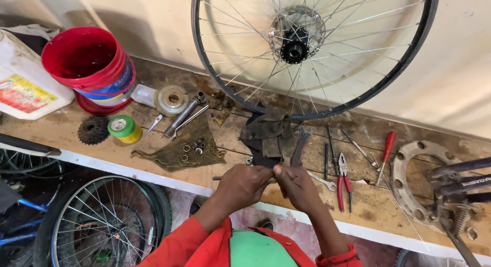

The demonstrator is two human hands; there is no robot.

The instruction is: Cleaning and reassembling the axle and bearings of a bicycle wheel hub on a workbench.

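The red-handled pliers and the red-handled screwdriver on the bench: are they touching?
Apart. The head view shows bare wood between the pliers and the screwdriver, which lies further right.

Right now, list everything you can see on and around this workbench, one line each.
bicycle wheel: one, black tyre, silver spokes, upright against wall behind bench
buckets: stacked, red outermost, back left
jug: one, white with coloured label, far left
sprocket cluster: one, dark, left
tin: one, green and yellow, beside the sprockets
cloth with small nuts: one, olive, centre left
dark rag: one, under the wheel
spanner: one, grey, beside the rag
pliers: one, red handles, right of centre
screwdriver: one, red handle, right
perforated ring: one, grey, far right
wheels below bench: at least two, lower left
left hand: pinching a small part I cannot identify
right hand: meeting the left at the fingertips
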